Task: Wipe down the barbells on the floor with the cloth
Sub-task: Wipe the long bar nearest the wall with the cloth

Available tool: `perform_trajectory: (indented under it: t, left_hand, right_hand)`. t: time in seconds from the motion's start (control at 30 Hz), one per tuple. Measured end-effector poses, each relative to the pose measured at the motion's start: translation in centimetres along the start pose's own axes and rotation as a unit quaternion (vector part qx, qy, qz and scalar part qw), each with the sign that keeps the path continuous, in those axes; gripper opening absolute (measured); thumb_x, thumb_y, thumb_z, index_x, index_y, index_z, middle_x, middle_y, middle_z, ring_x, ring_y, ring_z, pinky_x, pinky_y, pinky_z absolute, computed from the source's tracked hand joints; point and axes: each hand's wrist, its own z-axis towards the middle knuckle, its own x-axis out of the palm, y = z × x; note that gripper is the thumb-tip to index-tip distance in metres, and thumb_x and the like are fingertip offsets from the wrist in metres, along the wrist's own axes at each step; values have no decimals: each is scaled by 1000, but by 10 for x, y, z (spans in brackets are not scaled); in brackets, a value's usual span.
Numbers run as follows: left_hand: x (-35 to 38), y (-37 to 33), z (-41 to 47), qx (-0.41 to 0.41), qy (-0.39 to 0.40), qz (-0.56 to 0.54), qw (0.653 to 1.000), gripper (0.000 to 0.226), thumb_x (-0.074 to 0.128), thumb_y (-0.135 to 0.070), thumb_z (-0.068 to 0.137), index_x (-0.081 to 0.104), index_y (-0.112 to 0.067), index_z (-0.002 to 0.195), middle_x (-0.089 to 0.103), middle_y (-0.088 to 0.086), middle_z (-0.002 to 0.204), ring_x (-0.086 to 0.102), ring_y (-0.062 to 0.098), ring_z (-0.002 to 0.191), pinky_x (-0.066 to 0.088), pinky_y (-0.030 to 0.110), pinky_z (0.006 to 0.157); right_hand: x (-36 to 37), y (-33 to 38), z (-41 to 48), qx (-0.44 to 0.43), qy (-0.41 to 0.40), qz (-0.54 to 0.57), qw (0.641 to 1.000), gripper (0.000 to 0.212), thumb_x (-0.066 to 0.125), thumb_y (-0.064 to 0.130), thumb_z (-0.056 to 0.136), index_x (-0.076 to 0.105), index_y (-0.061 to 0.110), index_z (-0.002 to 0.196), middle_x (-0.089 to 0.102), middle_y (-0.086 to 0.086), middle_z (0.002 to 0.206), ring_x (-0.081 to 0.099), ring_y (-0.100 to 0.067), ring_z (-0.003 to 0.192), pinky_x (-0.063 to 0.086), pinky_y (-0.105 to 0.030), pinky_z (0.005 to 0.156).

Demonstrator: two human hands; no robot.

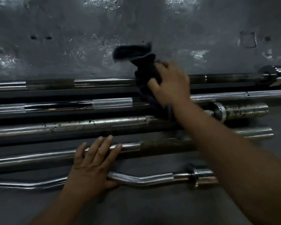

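Observation:
Several steel barbells lie side by side on the dark floor, running left to right. My right hand (pixel 170 82) grips a dark cloth (pixel 144 67) over the farthest barbell (pixel 104 81); part of the cloth flaps up to the left, blurred. My left hand (pixel 92 161) rests flat with straight fingers across a straight chrome bar (pixel 39 155) and the bent curl bar (pixel 144 178) nearest me. Between them lie a knurled bar (pixel 112 103) and a rust-spotted bar (pixel 88 124).
A rough grey wall (pixel 136 21) stands right behind the farthest barbell. Sleeve ends of the bars (pixel 243 110) and a collar (pixel 271 73) sit at the right. Bare floor (pixel 144 208) lies in front of the curl bar.

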Motion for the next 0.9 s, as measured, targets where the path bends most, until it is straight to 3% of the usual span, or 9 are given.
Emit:
perform_trajectory:
  t: [0.2, 0.27, 0.33, 0.4, 0.47, 0.57, 0.63, 0.8, 0.9]
  left_hand:
    - [-12, -2, 0, -13, 50, -34, 998, 107, 49, -81, 59, 32, -27, 150, 29, 6, 158, 36, 29, 140, 24, 57, 110]
    - [-17, -1, -2, -14, 75, -36, 996, 111, 52, -82, 57, 30, -29, 151, 26, 5, 160, 34, 27, 142, 24, 57, 111]
    - [-23, 0, 3, -16, 73, -34, 997, 109, 52, -86, 60, 32, -29, 151, 28, 5, 159, 31, 25, 144, 23, 56, 113]
    - [-31, -2, 18, -17, 33, -40, 998, 97, 45, -84, 72, 37, -26, 149, 36, 7, 155, 30, 26, 144, 22, 56, 114]
    - [-42, -8, 44, -26, -17, -52, 998, 85, 39, -76, 82, 39, -22, 148, 40, 9, 152, 32, 27, 142, 23, 56, 115]
    - [-61, -12, 109, -29, -60, -45, 997, 87, 38, -74, 85, 23, -24, 154, 16, 9, 162, 17, 27, 149, 15, 55, 118]
    - [-66, -14, 155, -34, -31, -30, 998, 98, 35, -83, 82, 6, -27, 156, -1, 6, 165, 2, 24, 151, 6, 54, 120]
    - [-52, -24, 198, -48, -3, 28, 998, 106, 15, -95, 71, -10, -34, 154, -13, 4, 164, -10, 26, 150, -4, 59, 117]
    - [-53, -23, 194, -46, -7, 27, 999, 105, 17, -95, 72, -7, -33, 154, -9, 4, 164, -8, 26, 151, -3, 59, 117]
  right_hand:
    - [-36, -40, -86, -127, 112, -23, 985, 55, 63, 43, 71, 66, 18, 119, 60, -11, 122, 56, -34, 110, 47, -45, 92]
    - [-51, -75, -63, -67, 60, -40, 995, 53, 60, 34, 67, 67, 15, 117, 59, -15, 118, 54, -37, 106, 48, -42, 91]
    - [-49, -98, -26, 70, -41, -60, 995, 57, 53, 35, 71, 63, 14, 123, 54, -19, 123, 50, -39, 113, 42, -43, 95]
    - [-34, -90, -13, 181, -45, -54, 981, 59, 52, 42, 78, 56, 15, 131, 48, -18, 134, 45, -38, 123, 39, -47, 98]
    - [-19, -71, -36, 160, -17, -37, 986, 52, 59, 42, 78, 56, 15, 123, 47, -17, 133, 46, -37, 120, 40, -48, 93]
    - [-33, -63, -97, 0, 49, -35, 998, 49, 62, 50, 68, 57, 16, 104, 55, -12, 114, 54, -35, 101, 45, -44, 81]
    - [-60, -84, -92, -35, 68, -28, 997, 53, 60, 53, 65, 62, 16, 104, 56, -11, 109, 57, -35, 97, 50, -44, 81]
    - [-58, -123, -46, 154, -53, -74, 984, 71, 51, 57, 76, 54, 17, 134, 41, -15, 145, 36, -34, 136, 33, -47, 110]
    - [-33, -101, -69, 98, -9, -109, 989, 64, 55, 62, 77, 56, 21, 127, 49, -7, 141, 45, -28, 131, 32, -48, 104]
